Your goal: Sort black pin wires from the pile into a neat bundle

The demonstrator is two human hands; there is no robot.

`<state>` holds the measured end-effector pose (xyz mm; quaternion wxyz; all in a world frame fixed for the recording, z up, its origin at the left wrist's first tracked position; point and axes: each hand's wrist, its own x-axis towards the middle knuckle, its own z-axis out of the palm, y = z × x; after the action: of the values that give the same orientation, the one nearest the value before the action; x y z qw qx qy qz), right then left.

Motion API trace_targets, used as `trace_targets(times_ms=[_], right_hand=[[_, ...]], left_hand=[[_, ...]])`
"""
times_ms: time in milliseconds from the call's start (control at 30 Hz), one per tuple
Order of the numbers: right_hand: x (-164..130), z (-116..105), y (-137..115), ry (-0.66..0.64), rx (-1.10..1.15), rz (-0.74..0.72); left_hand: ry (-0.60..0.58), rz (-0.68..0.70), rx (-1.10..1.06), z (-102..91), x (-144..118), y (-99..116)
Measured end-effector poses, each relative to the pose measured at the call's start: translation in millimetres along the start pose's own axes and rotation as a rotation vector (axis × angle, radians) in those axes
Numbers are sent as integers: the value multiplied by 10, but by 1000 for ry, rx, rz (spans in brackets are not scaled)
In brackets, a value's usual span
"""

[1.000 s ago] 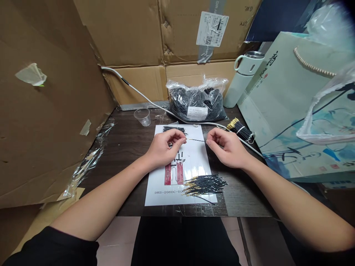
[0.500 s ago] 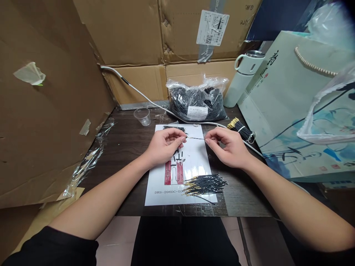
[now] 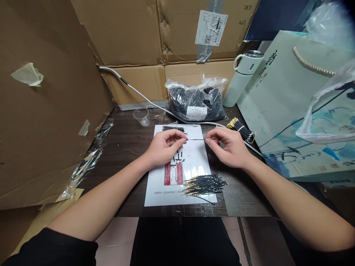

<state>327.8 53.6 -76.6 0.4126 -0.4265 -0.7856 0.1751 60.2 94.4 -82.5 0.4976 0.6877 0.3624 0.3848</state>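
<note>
Both hands meet over the upper part of a white instruction sheet (image 3: pixel 191 162) lying on the dark wooden table (image 3: pixel 130 140). The left hand (image 3: pixel 163 147) is curled, thumb and forefinger pinched onto one end of a thin black wire (image 3: pixel 195 139), and the right hand (image 3: pixel 227 146) pinches the other end in the same way, so the wire spans the small gap between them, level and just above the paper. Whether something tiny, such as a short sleeve, is also pinched in the left fingertips cannot be told. A few small black pieces (image 3: pixel 179 157) lie on the sheet just below the left hand, and a short row of dark pieces (image 3: pixel 173 129) lies at the sheet's far edge. Nearer the body, a loose pile of gold-tipped black wires (image 3: pixel 205 184) rests across the sheet's lower right corner, and a banded bundle of the same wires (image 3: pixel 240 129) lies to the right, beside a white cable (image 3: pixel 144 98). Behind sit a clear bag of black parts (image 3: pixel 196 103) and a small plastic cup (image 3: pixel 142 116). The step in hand looks like fitting or sliding something along one wire; it calls for a steady pinch and fine alignment at the left fingertips.
</note>
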Motion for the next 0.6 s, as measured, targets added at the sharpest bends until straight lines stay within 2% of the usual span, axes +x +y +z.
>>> trace_targets(times_ms=[367, 600], right_hand=[[-10, 2, -17, -26, -6, -13], [-15, 44, -22, -38, 16, -13]], left_hand=[[22, 136, 165, 20, -37, -70], [7, 125, 178, 40, -54, -79]])
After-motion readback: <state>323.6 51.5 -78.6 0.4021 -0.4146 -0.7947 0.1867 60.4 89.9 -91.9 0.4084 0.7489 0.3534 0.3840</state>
